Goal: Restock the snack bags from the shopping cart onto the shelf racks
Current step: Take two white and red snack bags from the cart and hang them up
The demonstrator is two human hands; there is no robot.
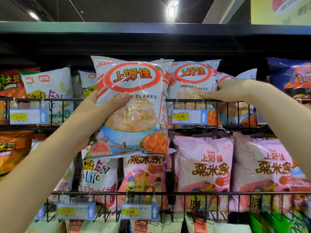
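Person's body, in view: left hand [94,113] & right hand [234,91], both bare. Left forearm [42,165] & right forearm [279,115] bare too, uncovered as far as frame edges. Left thumbnail [125,95] short, plain, rounded

Left forearm [50,157] rising from my lower left, angling up and right, bare. Left hand [101,113] gripping shrimp flakes bag [134,84] by its left edge: left thumb [120,98] pressing across front, palm wrapping side, fingers going behind, hidden from me. Right forearm [277,115] coming in from right edge, sloping up toward centre. Right hand [230,91] sitting higher than left, knuckles up, fingers curling at right edge of racked shrimp flakes bag [193,76], right thumb [205,95] stretching left across its front. I'm seeing hands well apart.
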